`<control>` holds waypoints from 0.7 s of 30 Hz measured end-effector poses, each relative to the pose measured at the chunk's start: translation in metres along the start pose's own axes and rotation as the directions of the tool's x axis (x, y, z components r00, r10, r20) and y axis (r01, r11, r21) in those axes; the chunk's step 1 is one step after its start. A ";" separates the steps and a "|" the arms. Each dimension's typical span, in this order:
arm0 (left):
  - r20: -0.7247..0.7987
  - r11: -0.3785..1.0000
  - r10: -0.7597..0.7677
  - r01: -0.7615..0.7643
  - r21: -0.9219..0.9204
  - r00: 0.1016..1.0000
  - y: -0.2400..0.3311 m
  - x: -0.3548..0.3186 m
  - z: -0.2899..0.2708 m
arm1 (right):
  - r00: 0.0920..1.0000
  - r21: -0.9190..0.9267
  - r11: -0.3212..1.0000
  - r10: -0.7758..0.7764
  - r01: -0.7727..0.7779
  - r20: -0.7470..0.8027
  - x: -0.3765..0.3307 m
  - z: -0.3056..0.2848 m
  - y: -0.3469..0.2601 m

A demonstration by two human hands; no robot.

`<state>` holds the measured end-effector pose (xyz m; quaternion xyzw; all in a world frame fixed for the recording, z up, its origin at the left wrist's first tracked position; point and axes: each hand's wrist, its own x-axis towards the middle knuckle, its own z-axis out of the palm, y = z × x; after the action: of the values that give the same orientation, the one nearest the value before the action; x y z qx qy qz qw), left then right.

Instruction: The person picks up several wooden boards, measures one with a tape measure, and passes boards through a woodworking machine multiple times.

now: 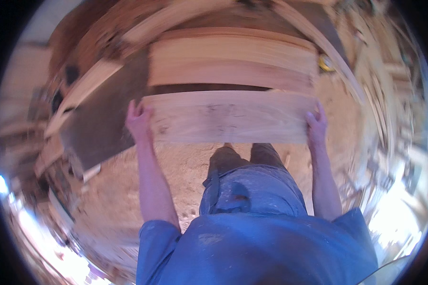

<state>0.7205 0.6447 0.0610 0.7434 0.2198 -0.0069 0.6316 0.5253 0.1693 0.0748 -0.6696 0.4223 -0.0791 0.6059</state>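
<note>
Blue shirt (266, 247) nearest, 6 o'clock, head view. Pale board (228, 116) at 12, gripped by its ends: left hand (139, 122) at 9, right hand (317, 127) at 3. Wider board (233, 57) beyond. Step looks like two-handed board handling; next move likely calls for level ends

No readable lettering, numbers or signs.
Dark marks (221, 111) on pale board (276, 118), 12 o'clock: no words made out. Pale patch (210, 238) on blue shirt (271, 242), 6 o'clock: blurred. Yellow object (325, 62), 2 o'clock: too small to read.
</note>
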 end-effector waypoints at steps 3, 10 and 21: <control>-0.008 0.995 -0.074 0.073 -0.069 0.997 -0.025 -0.014 -0.060 | 0.992 0.103 0.992 -0.087 0.078 0.090 -0.013 0.031 -0.023; -0.092 0.864 -0.394 0.335 -0.377 0.914 -0.182 -0.176 -0.286 | 0.790 -0.130 0.922 -0.232 0.364 0.568 -0.033 0.189 -0.066; -0.468 0.463 -0.660 -0.172 -0.869 0.587 -0.161 -0.250 -0.259 | -0.240 0.347 0.147 -0.478 0.926 0.845 -0.226 0.464 -0.103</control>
<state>0.3715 0.8259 0.0345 0.2090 0.5565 0.3142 0.7403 0.7177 0.6552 0.1390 -0.8189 -0.4501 0.0106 0.3560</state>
